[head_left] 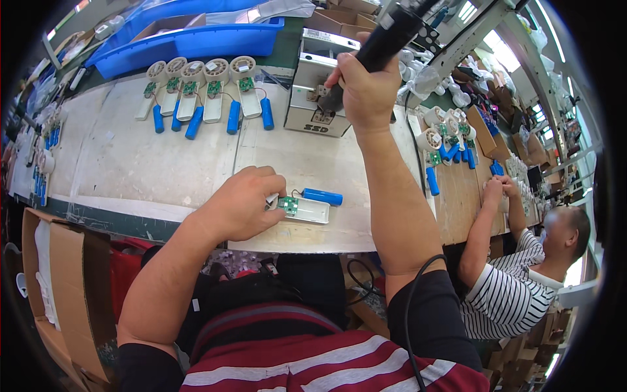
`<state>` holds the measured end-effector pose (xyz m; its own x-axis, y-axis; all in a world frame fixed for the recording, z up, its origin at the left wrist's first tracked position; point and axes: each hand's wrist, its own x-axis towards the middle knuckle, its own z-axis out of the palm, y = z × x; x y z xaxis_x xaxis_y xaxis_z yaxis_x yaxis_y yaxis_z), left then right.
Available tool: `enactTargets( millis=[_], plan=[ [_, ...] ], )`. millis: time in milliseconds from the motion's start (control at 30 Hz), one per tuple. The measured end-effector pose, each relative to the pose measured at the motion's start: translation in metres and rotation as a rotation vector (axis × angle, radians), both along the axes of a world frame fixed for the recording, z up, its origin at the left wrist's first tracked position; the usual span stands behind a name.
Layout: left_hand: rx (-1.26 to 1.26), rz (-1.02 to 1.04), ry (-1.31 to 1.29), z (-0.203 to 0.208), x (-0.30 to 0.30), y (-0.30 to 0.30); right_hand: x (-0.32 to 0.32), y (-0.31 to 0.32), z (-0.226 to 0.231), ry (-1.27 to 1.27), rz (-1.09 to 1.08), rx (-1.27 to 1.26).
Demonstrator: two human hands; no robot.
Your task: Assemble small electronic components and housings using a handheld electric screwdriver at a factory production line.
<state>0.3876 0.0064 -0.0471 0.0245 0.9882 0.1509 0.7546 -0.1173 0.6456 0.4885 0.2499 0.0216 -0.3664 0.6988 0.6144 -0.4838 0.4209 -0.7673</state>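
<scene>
My right hand (369,91) is wrapped round a black electric screwdriver (394,32). The driver's lower end reaches down to the opening in the front of a silver and white metal box (312,68), perhaps a screw feeder; its very tip is hard to make out. Near the table's front edge, my left hand (241,204) grips the end of a white handheld fan housing (313,210) and covers that end. On the housing sits a small green circuit board (288,205). A thin wire runs from it to a blue cylindrical battery (322,196) lying beside the housing.
Several similar white fan housings (213,108) with boards and blue batteries stand in a row behind. A blue tray (225,42) is at the back left. To the right, a co-worker (509,281) handles parts near more fan units (431,140). A cardboard box (68,287) stands lower left.
</scene>
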Motion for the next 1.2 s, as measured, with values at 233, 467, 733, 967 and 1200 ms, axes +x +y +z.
enactTargets(
  millis=[233, 467, 733, 967, 1200],
  plan=[
    [-0.031, -0.024, -0.001, 0.002, -0.007, 0.003, 0.042, -0.069, -0.002, 0.052, 0.127, -0.047],
    [-0.038, -0.032, 0.022, 0.0, -0.006, 0.007, 0.065, -0.13, -0.031, -0.001, 0.328, -0.118],
    [-0.084, 0.001, 0.021, 0.004, -0.004, 0.005, 0.06, -0.136, -0.039, -0.024, 0.342, -0.152],
    [-0.023, 0.0, -0.01, -0.005, -0.004, 0.005, 0.058, -0.139, -0.044, -0.035, 0.347, -0.135],
    [-0.018, -0.004, -0.107, -0.018, -0.004, 0.012, 0.054, -0.147, -0.05, -0.129, 0.303, -0.033]
  ],
)
